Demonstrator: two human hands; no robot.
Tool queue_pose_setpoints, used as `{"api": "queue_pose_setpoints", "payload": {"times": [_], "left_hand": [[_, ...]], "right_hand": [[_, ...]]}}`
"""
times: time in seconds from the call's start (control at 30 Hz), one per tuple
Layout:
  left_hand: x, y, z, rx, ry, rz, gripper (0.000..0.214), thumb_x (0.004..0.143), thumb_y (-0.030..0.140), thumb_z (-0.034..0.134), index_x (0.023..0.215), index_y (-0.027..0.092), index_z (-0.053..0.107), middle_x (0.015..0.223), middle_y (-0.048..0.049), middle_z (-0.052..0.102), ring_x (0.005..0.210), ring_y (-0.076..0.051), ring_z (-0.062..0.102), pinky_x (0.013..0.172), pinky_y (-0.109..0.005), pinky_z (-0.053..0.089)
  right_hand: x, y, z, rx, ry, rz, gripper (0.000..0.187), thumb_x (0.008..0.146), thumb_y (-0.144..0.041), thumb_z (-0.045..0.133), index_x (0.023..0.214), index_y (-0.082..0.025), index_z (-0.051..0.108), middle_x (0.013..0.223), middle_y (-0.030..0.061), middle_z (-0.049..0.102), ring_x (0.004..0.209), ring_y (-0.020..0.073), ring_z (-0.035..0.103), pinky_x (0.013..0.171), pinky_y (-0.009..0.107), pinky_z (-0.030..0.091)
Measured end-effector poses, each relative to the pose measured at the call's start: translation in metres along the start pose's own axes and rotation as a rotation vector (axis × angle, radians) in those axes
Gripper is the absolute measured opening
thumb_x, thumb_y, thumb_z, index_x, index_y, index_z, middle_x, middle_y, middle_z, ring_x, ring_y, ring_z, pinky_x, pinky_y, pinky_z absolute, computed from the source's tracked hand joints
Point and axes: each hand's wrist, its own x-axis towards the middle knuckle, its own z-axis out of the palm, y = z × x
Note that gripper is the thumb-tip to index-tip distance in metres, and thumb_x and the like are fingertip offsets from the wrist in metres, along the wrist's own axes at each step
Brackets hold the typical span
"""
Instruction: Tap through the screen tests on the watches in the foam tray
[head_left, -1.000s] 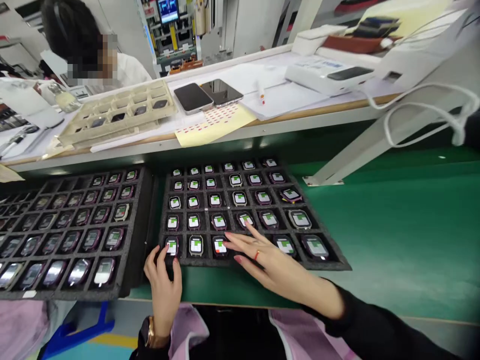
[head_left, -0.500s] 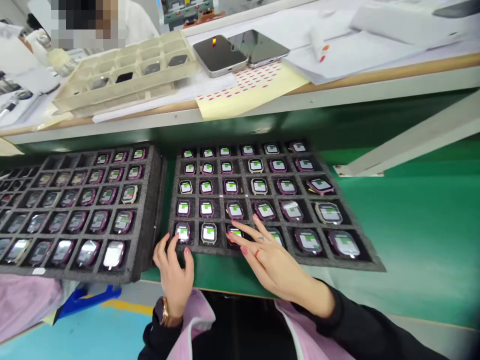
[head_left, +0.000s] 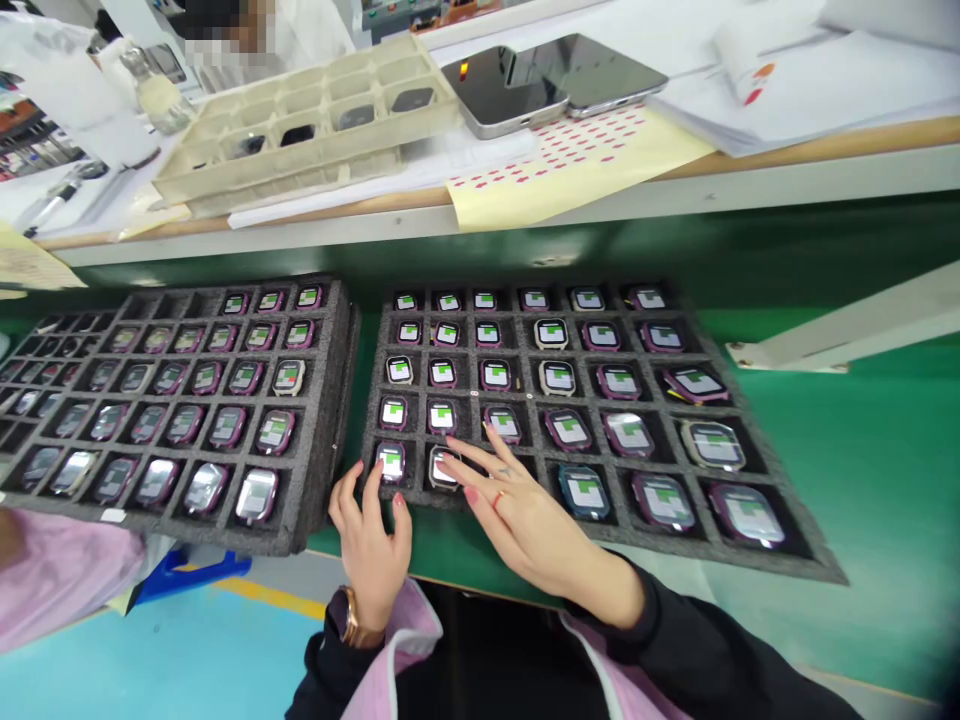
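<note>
In front of me lies a dark grey foam tray (head_left: 720, 520) with rows of square smartwatches, their screens lit white and green. My left hand (head_left: 373, 545) is open at the tray's front left corner. Its fingertips are at a purple-framed smartwatch (head_left: 390, 464), the leftmost in the front row. My right hand (head_left: 529, 515) is open too, fingers stretched over a pale-framed smartwatch (head_left: 442, 470) beside it and partly hiding it. Right of this hand sits a dark teal smartwatch (head_left: 585, 492) in its compartment. Neither hand lifts anything.
A stack of foam trays (head_left: 319, 450) with more smartwatches stands to the left. Above runs a shelf with a cream plastic tray (head_left: 300, 165), two phones (head_left: 517, 100) and papers. A white metal brace (head_left: 862, 320) slants down at right. Another person's pink sleeve (head_left: 67, 570) shows at left.
My right hand has moved left along the front row, from the third smartwatch to the pale-framed second one. My left hand stays by the leftmost smartwatch. The camera view has shifted.
</note>
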Motion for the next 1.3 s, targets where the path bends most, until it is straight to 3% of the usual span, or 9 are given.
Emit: {"api": "queue_pose_setpoints", "payload": {"times": [0.17, 0.33, 0.57, 1.0, 1.3], "left_hand": [[0.000, -0.001, 0.001, -0.018, -0.011, -0.037, 0.039, 0.093, 0.021, 0.054, 0.131, 0.016, 0.051, 0.134, -0.0159, 0.048, 0.128, -0.030, 0.041, 0.105, -0.047, 0.037], [0.002, -0.001, 0.002, -0.073, 0.035, -0.026, 0.046, 0.093, 0.023, 0.054, 0.137, 0.015, 0.043, 0.132, -0.0169, 0.051, 0.129, -0.028, 0.043, 0.108, -0.047, 0.035], [0.005, -0.001, 0.003, -0.062, 0.052, -0.001, 0.045, 0.093, 0.024, 0.055, 0.136, 0.014, 0.044, 0.131, -0.0182, 0.052, 0.128, -0.029, 0.044, 0.108, -0.048, 0.034], [0.004, 0.004, -0.001, 0.048, 0.038, 0.028, 0.033, 0.094, 0.019, 0.053, 0.126, 0.017, 0.059, 0.132, -0.0164, 0.050, 0.124, -0.029, 0.043, 0.105, -0.048, 0.037], [0.007, 0.002, 0.000, -0.007, 0.081, -0.001, 0.048, 0.094, 0.024, 0.054, 0.138, 0.012, 0.043, 0.130, -0.0193, 0.053, 0.125, -0.029, 0.045, 0.107, -0.049, 0.034]], "right_hand": [[-0.020, 0.005, -0.013, 0.047, 0.145, 0.063, 0.042, 0.104, -0.009, 0.034, 0.142, -0.017, 0.049, 0.129, 0.0111, 0.062, 0.132, 0.0279, 0.046, 0.118, 0.066, 0.018], [-0.048, 0.010, -0.027, 0.026, 0.220, 0.103, 0.040, 0.104, -0.009, 0.036, 0.139, -0.020, 0.051, 0.126, 0.0083, 0.064, 0.131, 0.0282, 0.048, 0.119, 0.065, 0.014], [-0.079, 0.016, -0.044, -0.039, 0.281, 0.203, 0.039, 0.105, -0.012, 0.036, 0.138, -0.023, 0.055, 0.123, 0.0072, 0.066, 0.129, 0.0296, 0.050, 0.118, 0.067, 0.014], [-0.090, 0.011, -0.046, -0.015, 0.415, 0.232, 0.042, 0.106, -0.014, 0.035, 0.142, -0.026, 0.053, 0.123, 0.0060, 0.066, 0.126, 0.0301, 0.053, 0.120, 0.063, 0.014], [-0.099, 0.014, -0.049, -0.035, 0.433, 0.258, 0.042, 0.106, -0.014, 0.035, 0.143, -0.027, 0.053, 0.122, 0.0049, 0.066, 0.124, 0.0299, 0.055, 0.120, 0.064, 0.014]]}}
